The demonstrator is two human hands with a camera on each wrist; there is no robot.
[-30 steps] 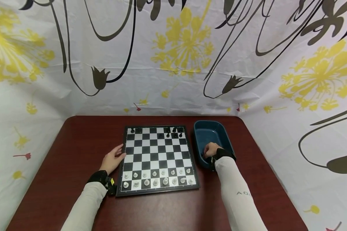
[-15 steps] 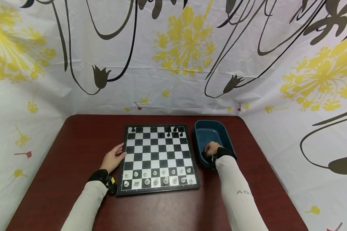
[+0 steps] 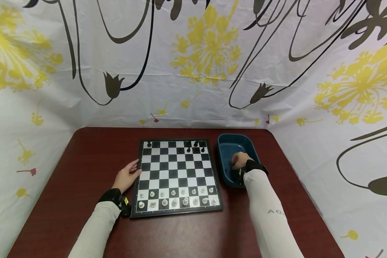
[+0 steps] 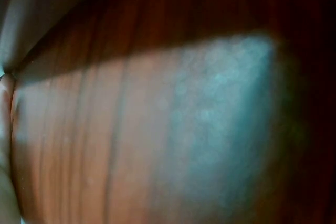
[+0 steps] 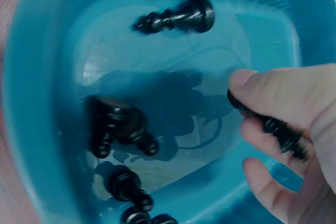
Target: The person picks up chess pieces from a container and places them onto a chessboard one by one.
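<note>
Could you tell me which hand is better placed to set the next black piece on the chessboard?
Probably the right hand: it already pinches a black chess piece over the blue plastic tub. The left hand rests at the black-and-white chessboard's edge.

The left wrist view is a blur of table (image 4: 105, 145) only. Fingers (image 5: 278, 95) cover most of the held black piece (image 5: 278, 129), so its kind is unclear.

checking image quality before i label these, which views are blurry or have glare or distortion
Head view: sharp, with wide-angle bending at the edges; the chessboard is evenly lit. Left wrist view: fully out of focus, only blurred red-brown table with a pale glare patch. Right wrist view: close and slightly soft; the right hand pinches a black chess piece and casts a shadow in the blue tub.
</note>
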